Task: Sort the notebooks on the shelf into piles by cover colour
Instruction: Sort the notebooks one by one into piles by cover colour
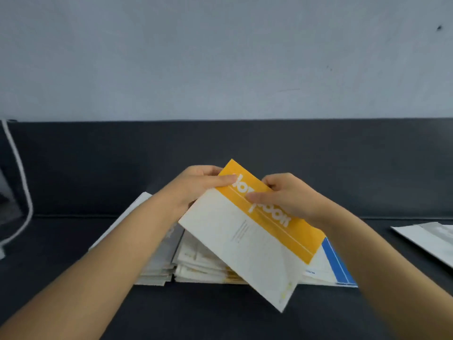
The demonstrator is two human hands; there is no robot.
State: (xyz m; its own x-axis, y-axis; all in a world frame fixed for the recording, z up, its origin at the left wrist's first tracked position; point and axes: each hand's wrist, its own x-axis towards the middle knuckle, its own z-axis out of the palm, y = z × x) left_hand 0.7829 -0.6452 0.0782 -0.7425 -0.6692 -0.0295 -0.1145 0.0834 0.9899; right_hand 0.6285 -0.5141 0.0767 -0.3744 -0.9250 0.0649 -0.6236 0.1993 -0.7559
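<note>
1. Hands share a yellow-and-white notebook (pixel 255 231), tilted, raised above the dark surface (pixel 73 241).
2. Left hand (pixel 196 185) grip is clamped on its far corner, thumb on the cover.
3. Right hand (pixel 286 195) grip is clamped on the yellow band.
4. Below both grips lies a stack of notebooks (pixel 196 263); a blue-edged notebook (pixel 338 263) sits under the right wrist.
5. Right of the grips, well apart, lies a pale notebook (pixel 426 239).

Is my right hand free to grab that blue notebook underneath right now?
Probably not yet: the right hand and left hand both grip the yellow notebook, which is tilted over the blue notebook and covers most of it.
</note>
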